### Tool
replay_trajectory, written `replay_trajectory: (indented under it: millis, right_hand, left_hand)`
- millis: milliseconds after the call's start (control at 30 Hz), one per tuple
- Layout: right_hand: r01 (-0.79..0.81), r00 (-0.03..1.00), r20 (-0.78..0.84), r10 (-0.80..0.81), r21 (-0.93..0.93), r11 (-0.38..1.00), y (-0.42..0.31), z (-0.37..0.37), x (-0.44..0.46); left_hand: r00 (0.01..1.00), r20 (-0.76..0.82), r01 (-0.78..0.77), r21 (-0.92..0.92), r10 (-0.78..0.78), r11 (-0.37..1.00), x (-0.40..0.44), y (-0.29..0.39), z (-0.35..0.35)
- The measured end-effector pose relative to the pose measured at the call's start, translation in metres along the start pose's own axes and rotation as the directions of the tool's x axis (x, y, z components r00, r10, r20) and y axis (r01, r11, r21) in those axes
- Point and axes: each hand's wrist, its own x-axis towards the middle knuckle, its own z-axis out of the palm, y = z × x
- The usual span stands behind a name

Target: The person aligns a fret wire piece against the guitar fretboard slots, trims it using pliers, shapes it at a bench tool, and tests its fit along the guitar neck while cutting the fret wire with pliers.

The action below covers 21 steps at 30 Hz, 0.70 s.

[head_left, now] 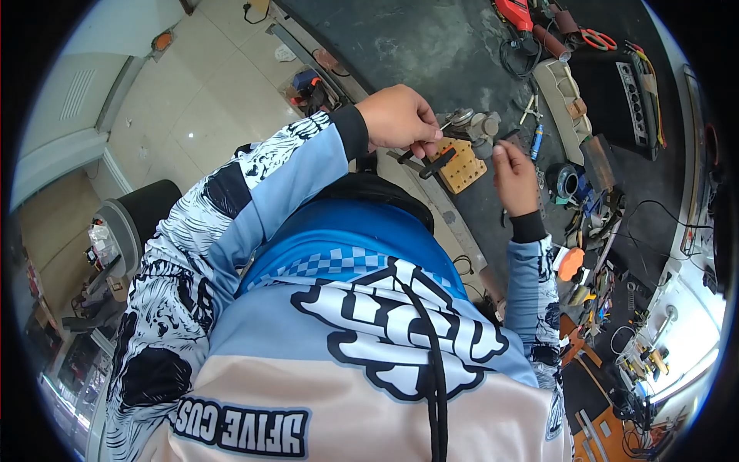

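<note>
A silver-grey metal fixture with rounded knobs (479, 125) stands on the counter (419, 46) between the two hands, beside a yellow block drilled with rows of holes (463, 168). The left hand (400, 119) pinches a thin, light-coloured rod (444, 127) at the fixture's near side. The right hand (514, 177) has thumb and finger drawn together beside the fixture; I cannot tell whether they grip anything.

A long beige tray with a scalloped edge (567, 132) carries a small brown block (576, 108). A black bin with a grey rim (125, 222) contains crumpled clear plastic (102, 240). The round, dark container with a teal edge (567, 183) perhaps stands open, its contents unreadable. Dark vignetting cuts off the far counter.
</note>
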Motion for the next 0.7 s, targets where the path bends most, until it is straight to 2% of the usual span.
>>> replay_trajectory:
  millis: [133,267,333,567,633,700]
  right_hand:
    - [-0.084,0.986,0.146,0.08,0.024,0.996,0.007,0.033,-0.027]
    - [-0.156,0.982,0.119,0.148,0.067,0.985,-0.003,0.033,-0.029]
    - [-0.16,0.979,0.135,0.156,0.021,0.987,-0.01,0.028,-0.026]
    - [-0.074,0.997,0.016,0.072,0.122,0.99,-0.001,0.024,-0.015]
    - [-0.024,0.992,-0.116,0.041,0.144,0.989,0.004,0.014,-0.006]
    - [-0.023,0.995,-0.094,0.04,0.178,0.984,-0.009,-0.001,-0.002]
  left_hand:
    - [1.0,0.026,-0.011,-0.011,0.012,1.0,-0.003,0.0,-0.003]
    - [0.999,0.049,0.006,-0.018,-0.005,1.0,-0.005,0.002,-0.004]
    - [0.999,0.05,0.007,-0.015,-0.007,1.0,-0.006,0.004,-0.003]
    - [0.999,0.036,0.006,-0.004,-0.006,1.0,-0.002,0.003,-0.007]
    - [0.999,0.039,0.008,-0.004,-0.008,1.0,0.0,0.001,-0.005]
    - [1.0,0.021,0.012,-0.012,-0.012,1.0,0.001,0.0,-0.005]
